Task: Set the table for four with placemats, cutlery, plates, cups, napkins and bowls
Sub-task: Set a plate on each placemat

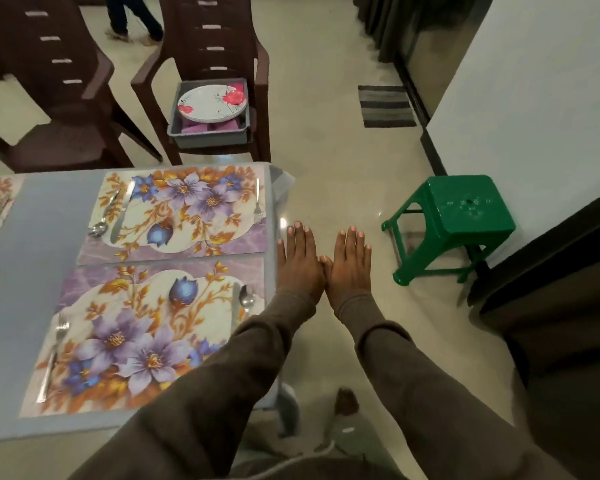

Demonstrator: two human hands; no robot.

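Both hands empty, fingers straight, palms down, thumbs touching: left hand, right hand, held off the grey surface's edge. Floral purple placemats w/ steel cutlery laid. Next, prob. plates: stack of white round flower-print plates sits in grey plastic tub on brown chair. Lift w/ both hands, one per mat centre.

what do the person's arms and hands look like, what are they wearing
Both arms are covered in long brown knit sleeves with ribbed cuffs ending at the wrists. The left hand and right hand are bare: no gloves, and no rings, watch or bracelets show. The fingernails are short and unpainted.
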